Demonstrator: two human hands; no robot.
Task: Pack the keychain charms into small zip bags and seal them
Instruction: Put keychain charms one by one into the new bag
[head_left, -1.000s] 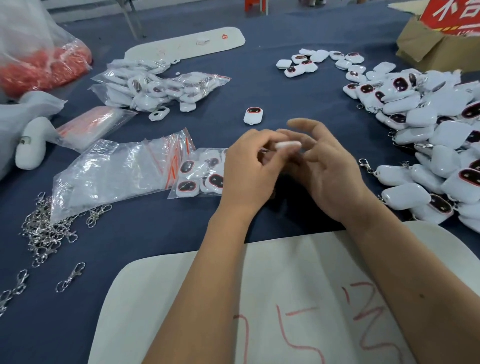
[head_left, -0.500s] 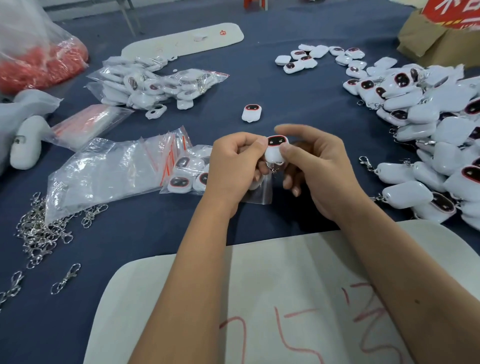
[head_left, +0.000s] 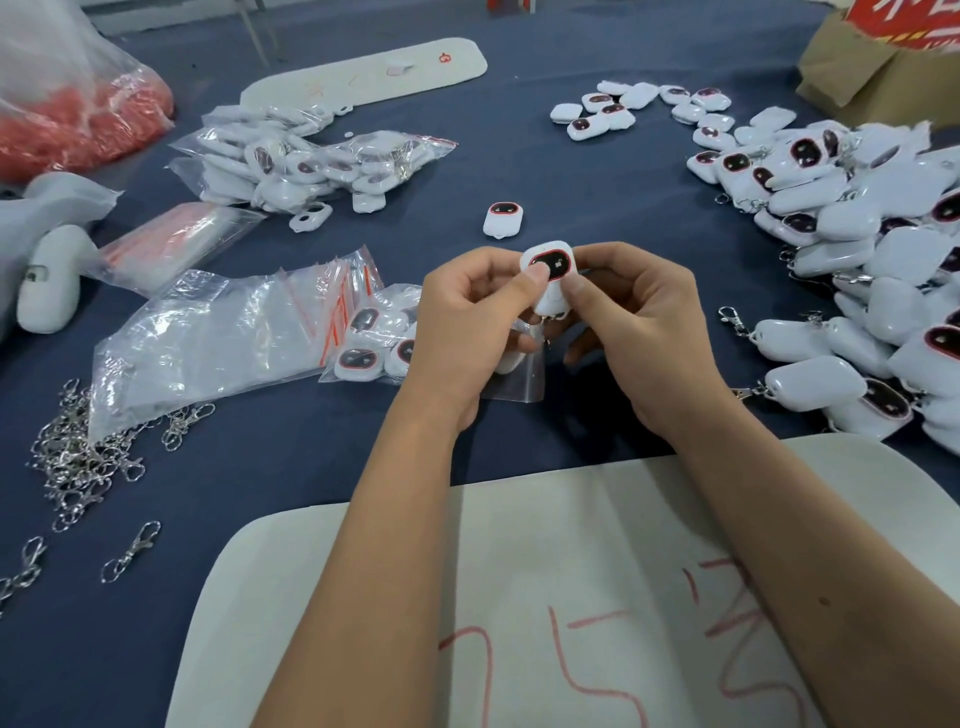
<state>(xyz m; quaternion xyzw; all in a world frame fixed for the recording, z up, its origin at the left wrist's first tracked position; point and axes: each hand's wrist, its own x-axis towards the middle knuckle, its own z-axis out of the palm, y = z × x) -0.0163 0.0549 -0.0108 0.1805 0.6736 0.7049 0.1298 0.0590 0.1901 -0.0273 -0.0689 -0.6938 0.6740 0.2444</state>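
A white keychain charm (head_left: 558, 260) with a dark, red-rimmed oval face stands upright between both hands at the middle of the table. My left hand (head_left: 462, 332) pinches its left side, thumb on the face. My right hand (head_left: 639, 332) pinches its right side. A small clear zip bag (head_left: 511, 382) hangs below the charm under my left fingers; whether the charm's lower end sits inside it is hidden. A metal clasp shows just under the charm.
A heap of loose charms (head_left: 852, 249) fills the right. A single charm (head_left: 503, 219) lies beyond my hands. Empty zip bags (head_left: 208, 343), packed charms (head_left: 374, 343) and another packed pile (head_left: 306, 161) lie left. Metal clasps (head_left: 83, 457) spread at lower left; a white board (head_left: 519, 597) lies near me.
The charm was turned from edge-on to face up and raised between both thumbs. The small zip bag came into view below it. Both hands drew slightly closer together.
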